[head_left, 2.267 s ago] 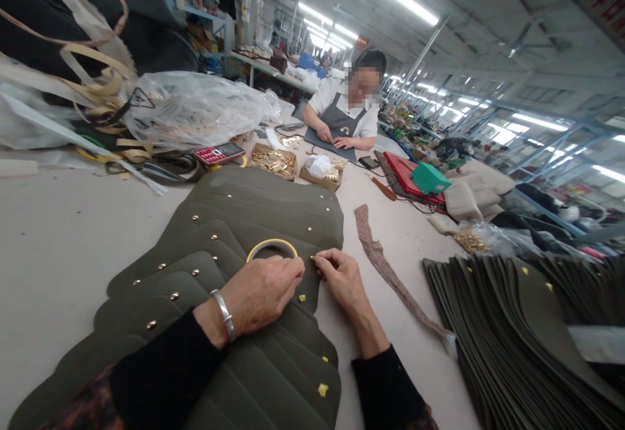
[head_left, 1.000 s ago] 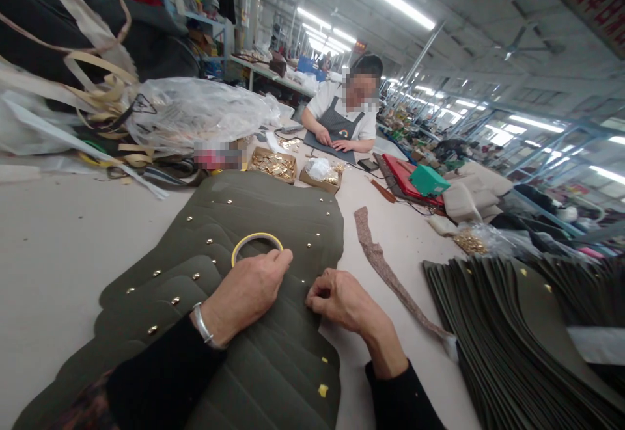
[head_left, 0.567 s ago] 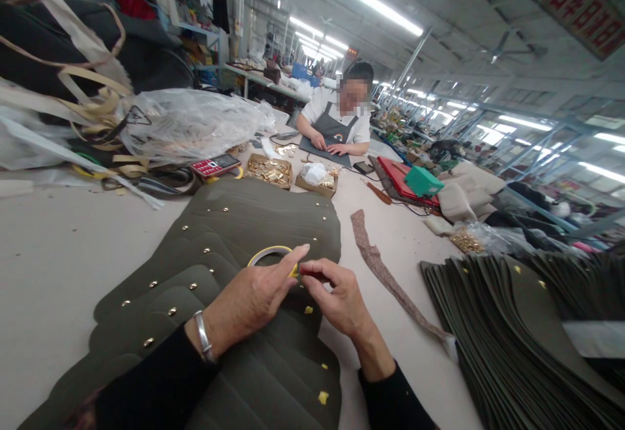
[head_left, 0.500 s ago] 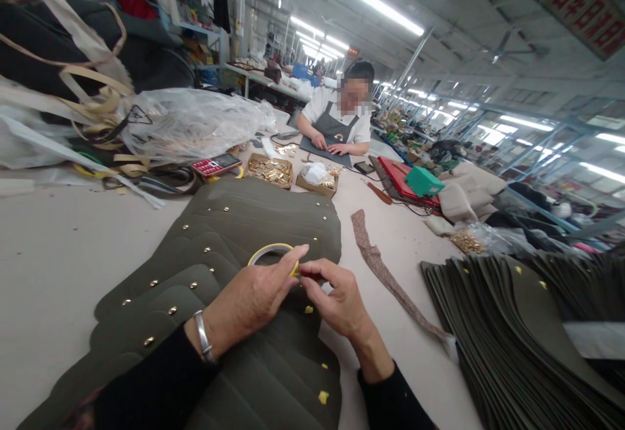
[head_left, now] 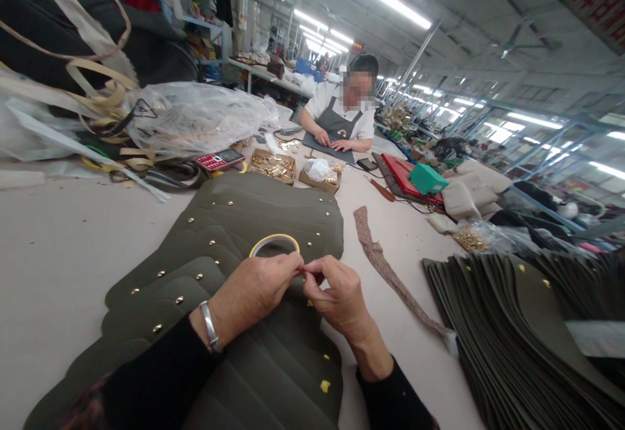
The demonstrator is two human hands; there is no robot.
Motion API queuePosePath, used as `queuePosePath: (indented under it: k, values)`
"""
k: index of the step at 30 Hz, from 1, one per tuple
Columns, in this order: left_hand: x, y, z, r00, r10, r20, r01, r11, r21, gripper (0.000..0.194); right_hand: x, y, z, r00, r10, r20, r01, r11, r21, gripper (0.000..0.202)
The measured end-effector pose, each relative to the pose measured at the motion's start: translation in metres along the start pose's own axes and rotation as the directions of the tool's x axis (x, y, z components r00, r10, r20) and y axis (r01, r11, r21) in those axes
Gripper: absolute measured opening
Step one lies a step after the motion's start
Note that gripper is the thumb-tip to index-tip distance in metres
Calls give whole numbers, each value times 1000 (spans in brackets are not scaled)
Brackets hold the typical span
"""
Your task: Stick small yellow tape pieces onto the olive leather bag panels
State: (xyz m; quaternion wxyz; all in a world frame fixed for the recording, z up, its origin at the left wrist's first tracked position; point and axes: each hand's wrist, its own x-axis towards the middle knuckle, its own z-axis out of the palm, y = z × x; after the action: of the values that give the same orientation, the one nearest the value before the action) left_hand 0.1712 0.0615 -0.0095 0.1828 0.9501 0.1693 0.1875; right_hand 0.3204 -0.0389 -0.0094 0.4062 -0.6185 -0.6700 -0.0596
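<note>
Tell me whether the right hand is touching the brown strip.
Apart. The head view shows pale tabletop between the right hand and the brown strip.

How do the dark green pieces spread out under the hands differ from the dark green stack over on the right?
The spread pieces lie fairly flat, fanned out in overlapping steps; the side stack is packed tight, its sheets curved and leaning. The spread pieces show gold studs, while I can make out none on the side stack. Both are dark olive green and carry small yellow bits.
</note>
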Motion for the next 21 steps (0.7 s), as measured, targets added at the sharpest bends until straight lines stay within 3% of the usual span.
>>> queuePosePath:
  k: [2,4,7,9,11,14,16,19,21]
  values:
    - [-1,1,2,999,3,-51,-2,999,32,14,1,-6,2,991,131,-2,-131,991,39,14]
    - [-3,3,5,992,30,-126,-21,997,71,14,2,-6,5,939,344,26,-343,925,160,12]
    - [-4,7,9,977,75,-201,-54,992,111,19,3,5,7,755,645,115,-638,683,357,11]
    - [-3,8,10,984,69,-167,-48,991,124,19,2,18,4,647,733,207,-736,530,422,16]
    - [-1,7,11,996,26,-87,-12,987,161,17,0,29,-3,611,723,321,-772,456,442,20]
    - [2,2,11,999,-38,5,35,972,231,15,-3,36,-13,620,632,465,-784,478,396,20]
    - [3,0,12,997,-58,48,44,968,246,15,-5,36,-17,583,606,540,-809,489,325,19]
    - [5,-1,13,994,-70,90,44,965,258,18,-9,32,-16,517,614,597,-848,465,255,17]
    - [5,0,13,993,-68,99,40,963,267,19,-10,28,-13,511,630,585,-843,501,198,16]
